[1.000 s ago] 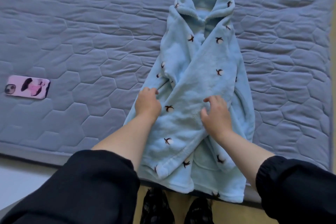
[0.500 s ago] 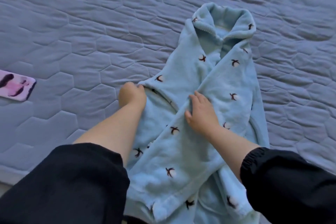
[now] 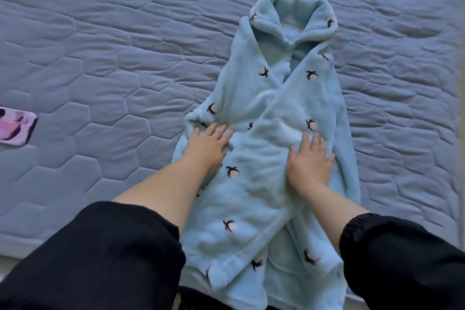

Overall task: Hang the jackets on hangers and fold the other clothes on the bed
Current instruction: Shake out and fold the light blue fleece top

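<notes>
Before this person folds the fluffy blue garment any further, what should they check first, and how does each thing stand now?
1. Both sleeves crossed over the front of the blue garment: ok.
2. Left hand lies flat, open, on the left sleeve: ok.
3. Right hand lies flat, open, on the right sleeve: ok.
4. Collar lies flat: not ok, it stands up.
5. Hem fully on the bed: not ok, it overhangs the near edge.
6. Phone apart from the garment: ok.

- left hand (image 3: 210, 145): bare, no rings, no watch, no glove
- right hand (image 3: 310, 160): bare too, nothing on fingers or wrist
- left sleeve (image 3: 100, 257): black, loose, soft matte fabric, pushed up so the forearm is uncovered
- right sleeve (image 3: 402, 257): same black fabric, gathered elastic cuff, also pushed up the forearm
</notes>
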Available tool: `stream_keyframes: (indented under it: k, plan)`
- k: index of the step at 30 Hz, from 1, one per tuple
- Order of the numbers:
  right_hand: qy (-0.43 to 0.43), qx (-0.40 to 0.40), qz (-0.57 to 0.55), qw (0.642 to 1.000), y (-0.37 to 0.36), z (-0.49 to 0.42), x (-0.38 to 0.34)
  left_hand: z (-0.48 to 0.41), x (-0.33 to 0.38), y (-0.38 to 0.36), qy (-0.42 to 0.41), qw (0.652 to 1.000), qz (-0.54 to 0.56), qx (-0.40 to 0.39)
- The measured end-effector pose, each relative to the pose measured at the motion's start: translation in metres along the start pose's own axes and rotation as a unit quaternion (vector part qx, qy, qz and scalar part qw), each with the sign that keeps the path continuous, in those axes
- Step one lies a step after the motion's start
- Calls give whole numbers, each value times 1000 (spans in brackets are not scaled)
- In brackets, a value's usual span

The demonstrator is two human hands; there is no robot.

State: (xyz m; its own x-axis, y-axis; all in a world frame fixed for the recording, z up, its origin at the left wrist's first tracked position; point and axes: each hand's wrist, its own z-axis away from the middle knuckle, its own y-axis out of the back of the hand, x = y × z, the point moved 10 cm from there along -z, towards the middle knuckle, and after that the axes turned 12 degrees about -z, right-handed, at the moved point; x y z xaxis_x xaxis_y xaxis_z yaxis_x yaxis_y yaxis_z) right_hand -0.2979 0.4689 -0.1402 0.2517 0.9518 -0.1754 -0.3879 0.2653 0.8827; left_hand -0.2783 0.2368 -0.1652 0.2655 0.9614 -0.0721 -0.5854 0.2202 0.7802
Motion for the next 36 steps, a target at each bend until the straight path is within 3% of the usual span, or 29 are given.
stream_keyframes:
  k: [2,5,7,11,13,15,18,21,22,26,29,32,34,35,36]
  plan:
    - [-75,8,-34,997,8,0,45,-1,0,6,35,999,15,0]
    - [-175,51,-159,970,22,5,111,6,17,57,91,979,95,154]
    - [-184,47,-188,964,24,11,133,15,54,74,39,970,108,213]
    - [-128,-33,-166,977,10,19,140,30,159,57,-141,976,59,157]
    - [-101,-16,-133,986,14,13,145,39,201,39,-193,972,26,134]
    - [-89,31,-122,988,27,4,156,42,224,22,-196,973,3,124]
    - [-177,68,-182,965,36,-2,198,43,233,6,-162,981,-21,105]
    - [-311,-28,-201,929,11,19,240,43,233,7,-144,985,-27,96]
    - [-316,-48,-183,930,7,26,243,44,233,10,-142,985,-23,98]
    - [-128,78,-206,967,39,16,191,53,239,29,-165,975,-4,150]
    - [27,172,-209,962,73,4,133,48,214,40,-82,979,41,180]
    - [126,134,-102,978,75,-13,87,35,180,43,15,981,79,175]
    - [90,65,-76,991,61,-27,81,28,167,47,37,979,91,179]
    - [9,26,-149,988,54,-31,91,24,163,48,42,979,92,176]
    - [-99,-28,-284,953,40,-30,103,21,162,47,42,980,91,171]
